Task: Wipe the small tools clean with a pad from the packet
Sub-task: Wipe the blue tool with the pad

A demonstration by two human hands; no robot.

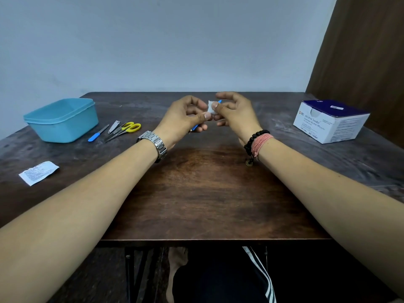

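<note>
Both hands meet above the middle of the tabletop [196,193]. The left hand [183,120] grips a blue-handled tool [195,127] — its fingers curled round it — while the right hand [235,112] pinches a white pad [210,107] against the tool's upper part. On the left lie a blue file [97,133], clippers [114,126], yellow scissors [126,129] and the torn packet [39,172], beside a teal tub [62,119]. The swab box [330,121] sits far right.

White pad [210,107] wrapped round blue tool [195,127], held mid-air; file [98,133], clippers [114,126], yellow scissors [124,130] flat on counter [196,182]; torn packet [39,172] front left.
</note>
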